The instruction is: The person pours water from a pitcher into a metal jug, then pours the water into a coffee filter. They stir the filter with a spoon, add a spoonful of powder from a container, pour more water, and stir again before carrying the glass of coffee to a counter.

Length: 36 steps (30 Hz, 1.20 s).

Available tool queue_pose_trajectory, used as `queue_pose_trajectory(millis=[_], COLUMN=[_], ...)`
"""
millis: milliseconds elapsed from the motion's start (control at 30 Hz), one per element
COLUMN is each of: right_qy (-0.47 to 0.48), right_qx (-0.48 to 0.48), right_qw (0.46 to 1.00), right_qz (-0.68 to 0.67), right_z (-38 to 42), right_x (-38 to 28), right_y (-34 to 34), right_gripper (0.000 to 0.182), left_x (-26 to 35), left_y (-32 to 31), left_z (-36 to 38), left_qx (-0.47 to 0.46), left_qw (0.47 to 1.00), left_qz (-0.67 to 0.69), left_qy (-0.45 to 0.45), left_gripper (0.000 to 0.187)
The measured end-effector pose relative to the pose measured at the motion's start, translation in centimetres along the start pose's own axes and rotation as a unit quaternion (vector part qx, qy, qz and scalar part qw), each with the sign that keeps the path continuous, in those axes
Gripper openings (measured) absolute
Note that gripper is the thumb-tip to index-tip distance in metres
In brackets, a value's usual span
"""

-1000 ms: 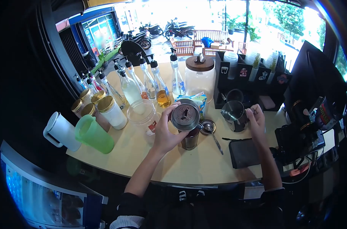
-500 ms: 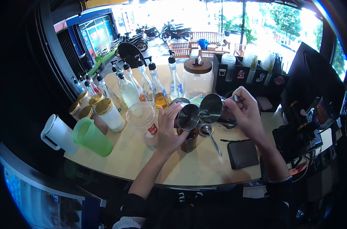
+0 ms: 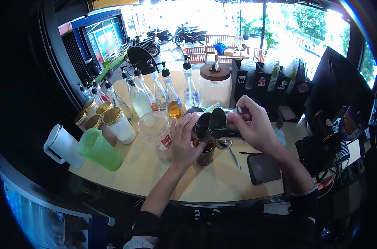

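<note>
My left hand [image 3: 183, 141] is wrapped around a metal cup [image 3: 202, 128] held above the table and tilted. Fingers closed at its handle side, my right hand [image 3: 254, 126] holds a metal pitcher [image 3: 218, 121] tipped to the left, its mouth overlapping the cup's opening. A thin light streak shows at the pitcher's lip. Directly below stands a glass of dark brown liquid [image 3: 205, 157], its top partly hidden by the cup. Just right of the glass lies a metal spoon [image 3: 235, 157]. A clear plastic jar [image 3: 154, 132] with a red label stands beside my left hand.
Pump bottles [image 3: 174, 97] line the back, near a wooden-lidded jar [image 3: 215, 85]. Gold-lidded jars [image 3: 121, 124], a green jug [image 3: 100, 149] and a white pitcher [image 3: 64, 145] stand left. A dark folded cloth [image 3: 264, 168] lies right, below a black cup organizer [image 3: 275, 85].
The pitcher in my right hand has moved left and tipped further, so its mouth now overlaps the cup. My right hand has turned and shifted slightly left; my left hand stays nearly still.
</note>
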State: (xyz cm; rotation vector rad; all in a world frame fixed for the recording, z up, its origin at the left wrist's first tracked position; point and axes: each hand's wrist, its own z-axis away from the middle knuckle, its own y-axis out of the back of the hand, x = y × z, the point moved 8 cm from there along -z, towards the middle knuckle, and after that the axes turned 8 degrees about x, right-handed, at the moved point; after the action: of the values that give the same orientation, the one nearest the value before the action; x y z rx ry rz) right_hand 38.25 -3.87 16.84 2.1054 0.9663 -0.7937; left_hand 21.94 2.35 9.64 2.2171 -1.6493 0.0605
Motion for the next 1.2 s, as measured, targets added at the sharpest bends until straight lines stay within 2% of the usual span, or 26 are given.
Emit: queue_pose_trajectory(millis=[267, 433, 667, 833, 1200], right_qy=[0.012, 0.018, 0.026, -0.001, 0.024], right_qx=[-0.003, -0.023, -0.016, 0.001, 0.018], right_qw=[1.000, 0.997, 0.997, 0.999, 0.997], right_qz=[0.013, 0.071, 0.074, 0.047, 0.078], right_z=[-0.1, -0.1, -0.1, -0.3, -1.3], right_x=[-0.7, -1.3, -1.4, -0.5, -0.3], right_y=[-0.4, -0.6, -0.3, 0.2, 0.4], right_gripper=[0.024, 0.025, 0.025, 0.025, 0.024], left_x=[0.3, 0.4, 0.5, 0.4, 0.5], left_y=[0.1, 0.1, 0.3, 0.4, 0.9], left_z=[-0.1, -0.1, -0.1, 0.0, -0.2], left_qx=[-0.002, 0.001, -0.003, -0.006, -0.018], left_qw=[1.000, 1.000, 1.000, 1.000, 0.999], left_qz=[-0.014, -0.017, -0.021, -0.029, -0.017], left_qy=[-0.005, -0.005, -0.005, -0.004, 0.020], left_gripper=[0.073, 0.073, 0.075, 0.078, 0.078])
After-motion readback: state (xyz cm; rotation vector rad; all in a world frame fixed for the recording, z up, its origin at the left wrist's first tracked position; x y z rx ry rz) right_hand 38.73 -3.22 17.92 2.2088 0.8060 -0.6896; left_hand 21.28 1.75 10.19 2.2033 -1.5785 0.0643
